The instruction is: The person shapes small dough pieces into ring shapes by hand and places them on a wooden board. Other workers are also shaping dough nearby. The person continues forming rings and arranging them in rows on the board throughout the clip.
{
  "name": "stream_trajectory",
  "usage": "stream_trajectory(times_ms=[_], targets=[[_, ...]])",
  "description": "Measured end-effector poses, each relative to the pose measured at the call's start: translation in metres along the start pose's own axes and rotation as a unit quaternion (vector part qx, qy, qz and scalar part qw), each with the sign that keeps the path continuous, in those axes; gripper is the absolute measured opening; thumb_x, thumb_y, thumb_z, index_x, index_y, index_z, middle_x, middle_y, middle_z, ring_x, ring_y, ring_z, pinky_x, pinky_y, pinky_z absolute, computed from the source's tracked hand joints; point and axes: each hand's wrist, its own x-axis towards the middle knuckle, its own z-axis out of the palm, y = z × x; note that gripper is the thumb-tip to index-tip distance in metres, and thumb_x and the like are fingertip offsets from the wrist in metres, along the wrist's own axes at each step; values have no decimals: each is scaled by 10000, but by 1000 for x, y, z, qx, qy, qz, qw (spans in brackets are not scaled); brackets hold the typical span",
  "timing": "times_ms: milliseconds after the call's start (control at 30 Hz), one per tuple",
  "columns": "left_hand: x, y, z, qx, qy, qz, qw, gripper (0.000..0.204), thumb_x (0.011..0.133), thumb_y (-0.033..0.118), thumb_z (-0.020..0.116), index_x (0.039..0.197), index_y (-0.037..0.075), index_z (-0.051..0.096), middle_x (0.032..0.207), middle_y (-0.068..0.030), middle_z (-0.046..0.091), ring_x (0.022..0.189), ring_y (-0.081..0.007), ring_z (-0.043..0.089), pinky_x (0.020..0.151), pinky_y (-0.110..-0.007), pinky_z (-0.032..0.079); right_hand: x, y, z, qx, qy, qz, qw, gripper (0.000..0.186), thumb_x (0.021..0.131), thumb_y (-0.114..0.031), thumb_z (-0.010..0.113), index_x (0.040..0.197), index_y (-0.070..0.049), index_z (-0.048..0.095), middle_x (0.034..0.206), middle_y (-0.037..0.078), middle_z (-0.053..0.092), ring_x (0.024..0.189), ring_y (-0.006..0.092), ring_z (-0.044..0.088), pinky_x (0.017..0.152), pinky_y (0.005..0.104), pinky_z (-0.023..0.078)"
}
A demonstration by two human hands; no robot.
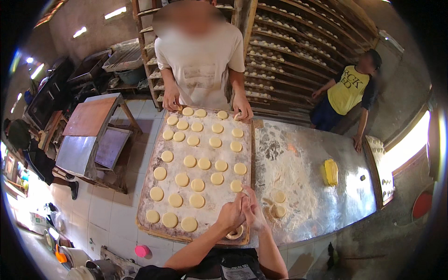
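My left hand (232, 213) and my right hand (254, 212) meet over the near right part of a floured board (177, 238). Both have their fingers closed and pressed together; whatever is between them is hidden. Just beyond my fingertips lies a pale round dough disc (236, 186). A ring-shaped piece (234, 232), partly covered by my left wrist, rests at the board's near right corner. Several more flat dough discs (189, 224) are spread over the board in uneven rows.
Across the board a person in a white shirt (200, 70) has both hands at its far edge. To the right, a metal table (317, 205) carries flour, two dough pieces (279, 203) and a yellow package (331, 172). Another person (347, 88) leans there. Loaded racks (289, 51) stand behind.
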Motion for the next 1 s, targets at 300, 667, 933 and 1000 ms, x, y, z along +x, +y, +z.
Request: stream_trajectory(times_ms=[300,667,933,1000], targets=[[30,-29,-15,250,30,-87,964,658,936,300,615,1474,39,341,1193,-245,546,1078,-422,551,853,-578,447,24,10,-3,-330,138,213,909,851,925,-397,660,1558,-151,148,1393,296,510,1291,461,508,1076,553,368],[6,-38,-14,306,-16,-82,948,689,852,218,702,1457,114,389,1125,-213,552,1035,-391,565,846,-505,439,25,8,-2,-446,19,195,873,830,844,-320,713,1517,-182,249,1387,270,496,1295,458,489,1059,595,381],[61,-59,-24,379,116,-81,914,423,887,212,683,1227,24,514,1140,-231,546,1044,-437,549,879,-543,444,85,27,-10,-446,-18,14,895,364,921,-246,648,1239,-84,574,1097,211,644,1070,403,607,912,459,499],[72,-54,-31,325,96,-60,939,347,880,177,692,1141,20,525,1066,-230,576,1009,-444,563,860,-536,451,86,39,-30,-303,-93,29,948,345,934,-236,641,1239,-89,575,1002,199,659,1004,378,634,871,426,516]])
